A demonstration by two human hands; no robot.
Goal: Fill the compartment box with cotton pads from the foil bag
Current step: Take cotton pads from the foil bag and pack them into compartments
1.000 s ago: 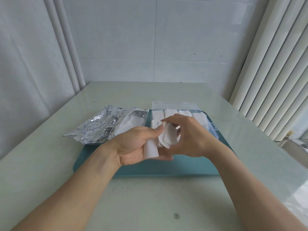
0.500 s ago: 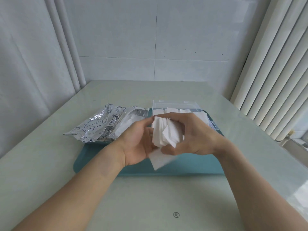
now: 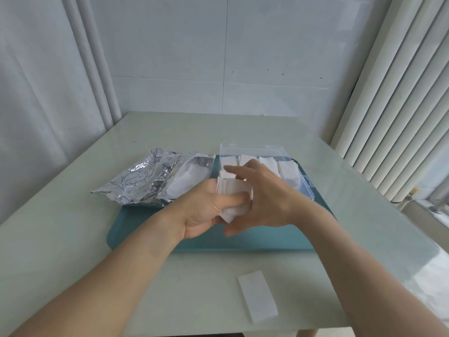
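While we look down over both forearms, these are the things we see, from the pads outward:

Pad stack: a bundle of white cotton pads (image 3: pixel 233 190) sits between the two hands, above the near half of the tray.
Left hand: our left hand (image 3: pixel 206 210) has its grip clamped on the bundle, thumb on the far left edge, fingers curled round its underside.
Right hand: our right hand (image 3: pixel 264 198) lies against the right side of the bundle with fingers straight and spread, its grip apart, index finger pointing left over the top.
Compartment box: the clear compartment box (image 3: pixel 306 183) stands on the far right part of the tray, lid up at the back, white pads lying in its cells.
Foil bag: the silver foil bag (image 3: pixel 150 178) lies left of the box, partly on the tray, more pads showing at its mouth.
Loose pad: one single pad (image 3: pixel 257 299) lies flat on the bench, near and right, well apart from the tray.
Tray: the teal tray (image 3: pixel 145 229) rests on the pale bench (image 3: pixel 73 239).
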